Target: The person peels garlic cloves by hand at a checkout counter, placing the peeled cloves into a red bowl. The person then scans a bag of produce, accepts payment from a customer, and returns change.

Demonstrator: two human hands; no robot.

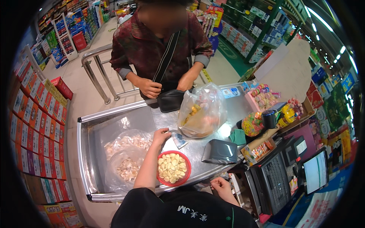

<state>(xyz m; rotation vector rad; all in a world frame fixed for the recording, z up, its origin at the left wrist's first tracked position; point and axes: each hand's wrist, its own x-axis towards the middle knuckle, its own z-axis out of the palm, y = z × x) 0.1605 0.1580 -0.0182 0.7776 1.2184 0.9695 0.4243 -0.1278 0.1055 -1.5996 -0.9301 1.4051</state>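
Observation:
My left hand (162, 137) reaches over the metal checkout counter (164, 121), fingers bent loosely and nothing visible in its grasp. Just right of it a flat printed item, possibly a banknote or card (179, 140), lies on the metal. Below my forearm sits a red plastic basket (189, 170) filled with peeled garlic cloves (172, 168). Two clear plastic bags of what look like garlic skins, one behind (128, 142) and one nearer (127, 169), lie left of my arm. My right hand (222, 188) is by the counter's near edge, fingers half curled, apparently holding nothing.
Across the counter a person (162, 54) has both hands near a black bag (170, 101). A filled clear plastic bag (202, 114) stands before them. A dark box-shaped device (221, 152), a green cloth (237, 136), candy displays (261, 99), a keyboard (275, 182) and a monitor (316, 171) are rightward.

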